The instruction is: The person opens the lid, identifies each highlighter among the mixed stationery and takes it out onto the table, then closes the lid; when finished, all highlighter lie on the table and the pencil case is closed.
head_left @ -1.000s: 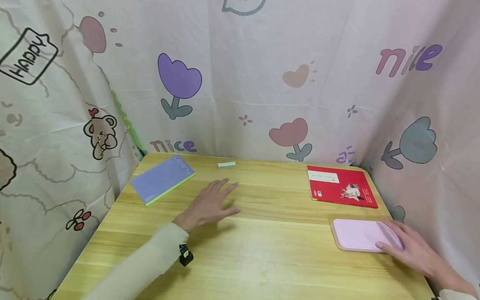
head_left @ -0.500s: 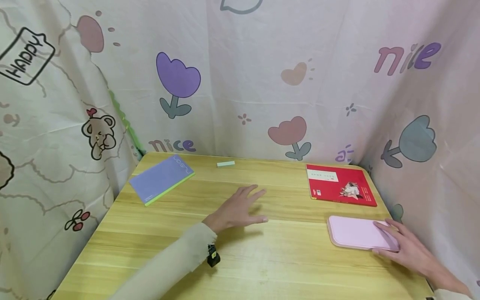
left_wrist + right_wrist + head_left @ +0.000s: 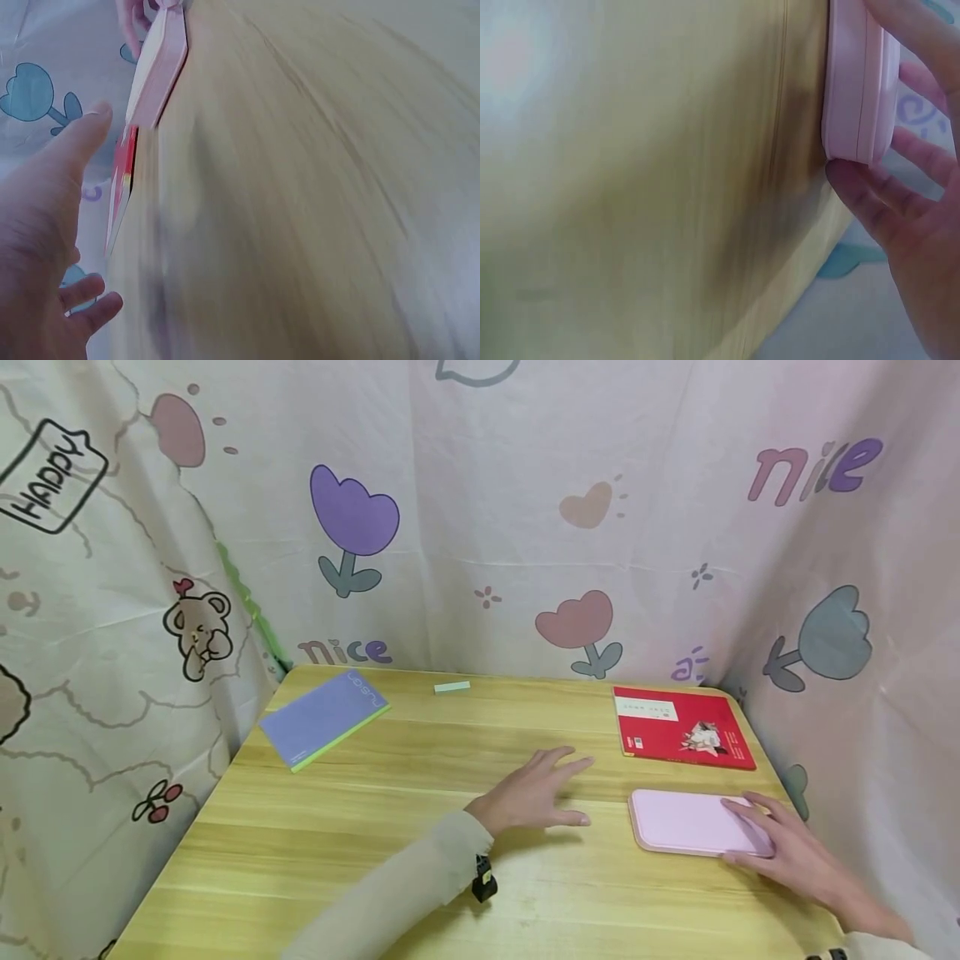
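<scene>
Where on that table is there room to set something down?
Bare table lies between the purple notebook and red book, beyond the left hand, and in front of the notebook, left of the left sleeve. The right side is crowded: red book, pink case, right hand.

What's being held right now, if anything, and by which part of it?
The pink case, by its right end, in the right grip; the left grip holds nothing.

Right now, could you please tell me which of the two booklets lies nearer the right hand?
The red booklet, just beyond the pink case that the right hand grips; the purple booklet lies at the far left.
</scene>
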The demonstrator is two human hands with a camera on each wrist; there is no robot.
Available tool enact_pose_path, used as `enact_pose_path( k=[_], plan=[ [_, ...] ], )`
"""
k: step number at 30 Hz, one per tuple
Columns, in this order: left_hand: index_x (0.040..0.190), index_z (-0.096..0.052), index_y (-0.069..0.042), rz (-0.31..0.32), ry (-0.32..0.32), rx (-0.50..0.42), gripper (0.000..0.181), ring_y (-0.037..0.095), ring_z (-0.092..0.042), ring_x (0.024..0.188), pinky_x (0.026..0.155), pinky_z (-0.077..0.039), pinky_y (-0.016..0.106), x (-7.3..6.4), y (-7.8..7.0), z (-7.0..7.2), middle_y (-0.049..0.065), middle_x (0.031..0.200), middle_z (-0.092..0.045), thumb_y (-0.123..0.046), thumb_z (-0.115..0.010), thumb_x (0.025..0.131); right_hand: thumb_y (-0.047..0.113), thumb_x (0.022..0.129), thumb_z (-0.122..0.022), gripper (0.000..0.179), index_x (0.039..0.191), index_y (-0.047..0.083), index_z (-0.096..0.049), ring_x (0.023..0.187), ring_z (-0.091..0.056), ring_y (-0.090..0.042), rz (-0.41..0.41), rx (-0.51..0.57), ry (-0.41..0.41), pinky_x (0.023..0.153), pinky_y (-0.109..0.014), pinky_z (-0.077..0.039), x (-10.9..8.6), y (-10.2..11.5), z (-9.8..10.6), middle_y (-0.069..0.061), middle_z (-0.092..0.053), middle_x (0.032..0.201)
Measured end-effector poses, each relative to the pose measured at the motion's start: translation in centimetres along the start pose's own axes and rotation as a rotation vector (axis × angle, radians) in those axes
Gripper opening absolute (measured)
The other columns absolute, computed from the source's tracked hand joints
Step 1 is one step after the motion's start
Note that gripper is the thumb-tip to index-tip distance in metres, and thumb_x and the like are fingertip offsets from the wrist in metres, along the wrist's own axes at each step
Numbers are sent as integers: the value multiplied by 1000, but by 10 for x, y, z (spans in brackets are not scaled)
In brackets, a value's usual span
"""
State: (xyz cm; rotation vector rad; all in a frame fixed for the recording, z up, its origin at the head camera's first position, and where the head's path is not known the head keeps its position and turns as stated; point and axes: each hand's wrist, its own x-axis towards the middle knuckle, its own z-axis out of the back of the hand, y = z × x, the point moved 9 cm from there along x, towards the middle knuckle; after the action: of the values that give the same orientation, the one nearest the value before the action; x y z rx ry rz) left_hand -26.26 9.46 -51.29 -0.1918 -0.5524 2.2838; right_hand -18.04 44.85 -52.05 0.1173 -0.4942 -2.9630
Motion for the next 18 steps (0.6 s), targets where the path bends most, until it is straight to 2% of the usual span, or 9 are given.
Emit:
enact_pose_path(
  k=[9, 14, 18],
  plan=[
    [172, -29, -41, -72, 53, -37, 92, 23, -34, 163, 118, -53, 43, 20, -25, -29, 0, 181, -24, -70, -72, 96, 52, 81, -94, 90, 152, 9, -61, 134, -45, -55, 52, 37, -7, 99, -87, -45, 10, 32, -5, -33, -44, 157],
    [172, -31, -41, -109, 75, -25, 93, 20, -36, 161, 123, -48, 37, 21, -31, -36, -2, 181, -25, -69, -74, 95, 50, 81, -94, 88, 152, 11, -62, 135, -45, -53, 67, 84, 5, 100, -85, -47, 15, 47, -10, -31, -43, 159],
    [171, -37, -37, -109, 77, -44, 90, 20, -36, 160, 125, -45, 35, 15, -26, -34, -2, 180, -27, -65, -76, 95, 50, 81, -95, 86, 151, 11, -63, 135, -48, -51, 99, 111, -10, 101, -83, -49, 21, 61, -13, -29, -46, 158]
  ],
)
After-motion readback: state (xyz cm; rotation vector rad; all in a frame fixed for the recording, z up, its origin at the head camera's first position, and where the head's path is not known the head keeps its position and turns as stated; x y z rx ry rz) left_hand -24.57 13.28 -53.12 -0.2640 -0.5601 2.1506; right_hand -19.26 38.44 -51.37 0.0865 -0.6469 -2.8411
